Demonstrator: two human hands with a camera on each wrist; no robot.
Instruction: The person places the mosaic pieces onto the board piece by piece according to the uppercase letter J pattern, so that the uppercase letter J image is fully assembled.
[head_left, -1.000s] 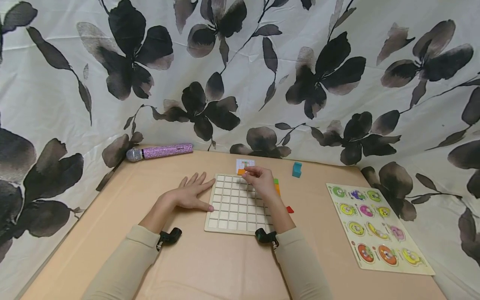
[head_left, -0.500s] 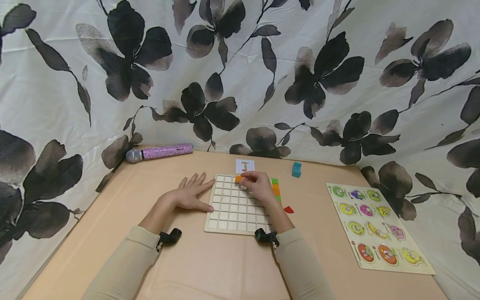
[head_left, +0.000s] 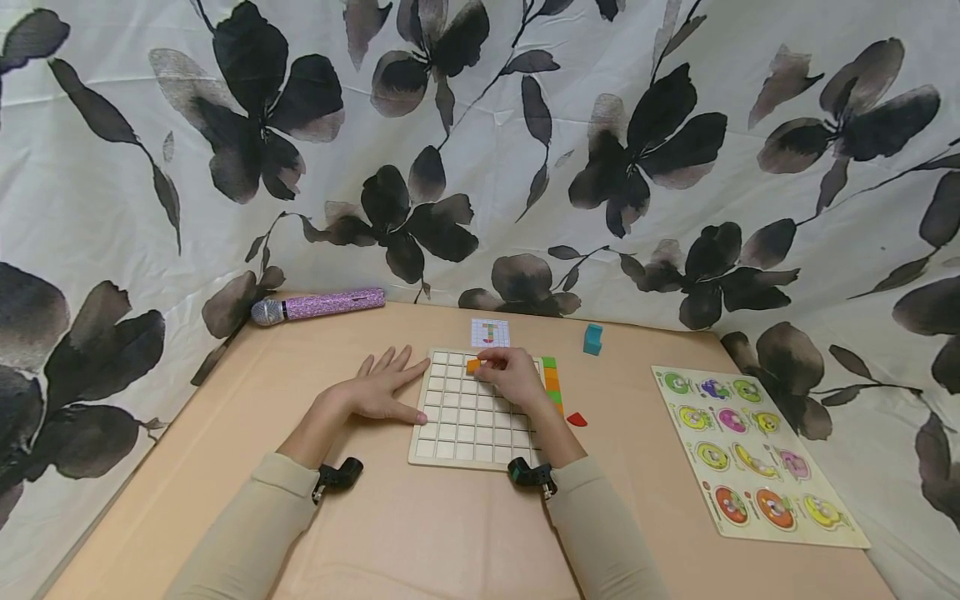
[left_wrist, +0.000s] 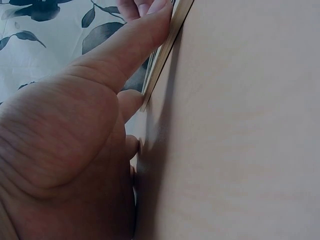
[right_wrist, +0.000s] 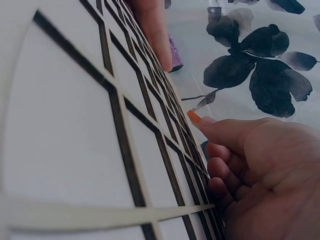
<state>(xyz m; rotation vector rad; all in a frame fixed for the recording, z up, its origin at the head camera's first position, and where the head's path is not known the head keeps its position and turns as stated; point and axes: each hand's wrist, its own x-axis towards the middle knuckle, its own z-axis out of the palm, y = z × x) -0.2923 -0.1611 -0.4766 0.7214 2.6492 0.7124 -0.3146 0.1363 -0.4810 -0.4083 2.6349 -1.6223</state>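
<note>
Pinching an orange tile (head_left: pixel 472 366) over a white grid board (head_left: pixel 456 433)

Holds the right hand (head_left: pixel 513 377) low over the far part of the board, pinching the tile between thumb and forefinger, with the other fingers curled. Spreads the left hand (head_left: pixel 378 388) wide, left of the grip, touching the board's left edge with thumb and forefinger.

Shows a plain, bright orange face on the tile, partly hidden by the pinching fingertips and lying just left of them. Cannot tell whether touching the board or just above.

Hides part of the board's right side behind the right hand and forearm. Right of the grip, along the board's edge, a column of green and orange tiles (head_left: pixel 552 381), with a red piece (head_left: pixel 577 420) near its end. Just beyond the grip, a printed pattern card (head_left: pixel 490 332); beyond and right, a teal block (head_left: pixel 592 339); beyond and left, a glittery purple microphone (head_left: pixel 333 303). Well right, a fruit puzzle board (head_left: pixel 753 485).
</note>
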